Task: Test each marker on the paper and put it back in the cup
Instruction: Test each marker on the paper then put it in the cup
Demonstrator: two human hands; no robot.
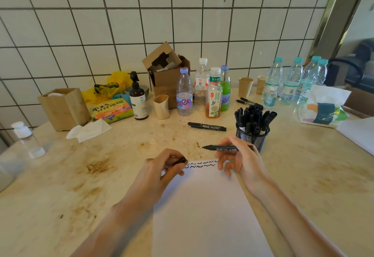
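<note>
A white sheet of paper [204,206] lies in front of me with two rows of black squiggles [202,164] along its top edge. My right hand [240,159] holds an uncapped black marker [224,148] level above the paper's top right corner, tip pointing left. My left hand [162,169] grips the black marker cap [181,160] at the paper's top left corner. A black mesh cup [252,136] full of several black markers stands just behind my right hand. Two capped black markers [206,126] lie on the counter behind the paper.
Several bottles [212,93] and a cardboard box [168,74] stand at the back of the stained counter [91,171]. Paper cups [245,86], water bottles [293,80], a white bag [323,107], two pens [248,101], a wooden box [64,108] and tissues [89,130] surround the area.
</note>
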